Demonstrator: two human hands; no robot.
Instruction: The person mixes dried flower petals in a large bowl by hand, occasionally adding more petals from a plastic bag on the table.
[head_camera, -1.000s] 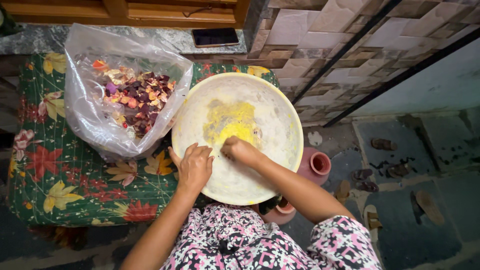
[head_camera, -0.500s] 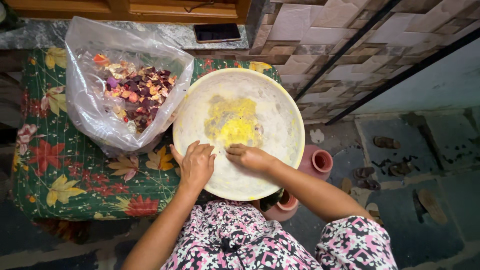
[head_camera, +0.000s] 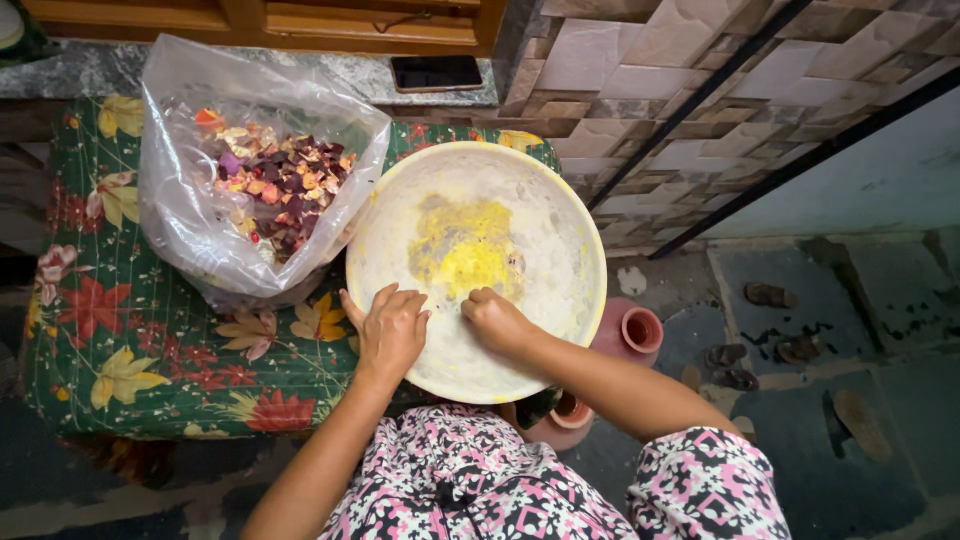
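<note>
Cream bowl (head_camera: 560, 215) under left hand (head_camera: 390, 330), flat and open; right hand (head_camera: 495, 318) curled closed inside.

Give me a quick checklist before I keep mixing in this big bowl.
1. Left hand steadying the bowl at its near rim: ok.
2. Right hand inside the bowl, fingers curled at the yellow powder: ok.
3. Bowl fully supported: not ok, its right side overhangs the flowered cloth.
4. Plastic bag of dried petals leaning against the bowl's rim: ok.
5. Clay pot below the bowl's overhang: cannot tell if clear.
</note>
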